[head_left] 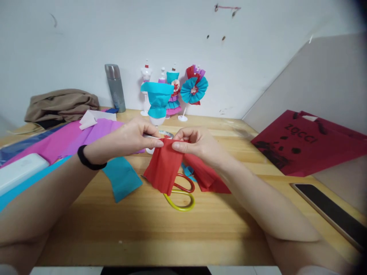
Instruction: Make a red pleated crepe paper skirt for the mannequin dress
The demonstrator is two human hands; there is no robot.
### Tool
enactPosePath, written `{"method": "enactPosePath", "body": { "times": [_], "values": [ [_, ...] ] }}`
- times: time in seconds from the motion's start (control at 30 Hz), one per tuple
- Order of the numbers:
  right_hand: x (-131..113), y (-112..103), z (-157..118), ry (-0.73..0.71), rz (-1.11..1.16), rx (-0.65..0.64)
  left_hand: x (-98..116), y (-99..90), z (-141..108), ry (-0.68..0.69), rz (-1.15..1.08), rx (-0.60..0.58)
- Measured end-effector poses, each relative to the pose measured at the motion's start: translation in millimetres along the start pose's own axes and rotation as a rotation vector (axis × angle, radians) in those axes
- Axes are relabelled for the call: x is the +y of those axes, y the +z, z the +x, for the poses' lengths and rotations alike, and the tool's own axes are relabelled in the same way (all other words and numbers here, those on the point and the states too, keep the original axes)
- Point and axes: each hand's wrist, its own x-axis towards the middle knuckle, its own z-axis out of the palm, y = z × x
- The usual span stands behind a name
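Note:
Between my two hands hangs a strip of red crepe paper (164, 168), its top edge pinched at the middle of the view. My left hand (143, 133) grips the left part of that edge, with thumb and finger closed. On the right part, my right hand (195, 143) pinches the same edge. Scissors (183, 209) with one red and one yellow handle lie below, their blades hidden by the paper. More red paper (208, 177) rests under my right wrist. Behind my hands stands a small mannequin dressed in teal paper (157, 97).
Several dressed mannequins (173, 95) line the wall beside a grey thermos (116, 88). Purple paper (74, 137), a teal piece (123, 179), a white device (23, 172) and brown cloth (61, 105) lie left. Right are a phone (329, 214) and a red bag (309, 147).

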Motion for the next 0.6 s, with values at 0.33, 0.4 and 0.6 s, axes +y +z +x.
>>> {"method": "enactPosePath", "body": {
  "times": [0.33, 0.4, 0.6],
  "values": [
    [-4, 2, -4, -0.102, -0.263, 0.103, 14, 9.6, -6, 0.131, 0.154, 0.098],
    [-6, 3, -5, -0.091, -0.251, 0.092, 17, 9.2, -6, 0.144, 0.174, 0.082],
    [-6, 4, -8, -0.095, -0.182, 0.058, 20, 9.2, -4, 0.187, 0.207, 0.116]
  ]
}}
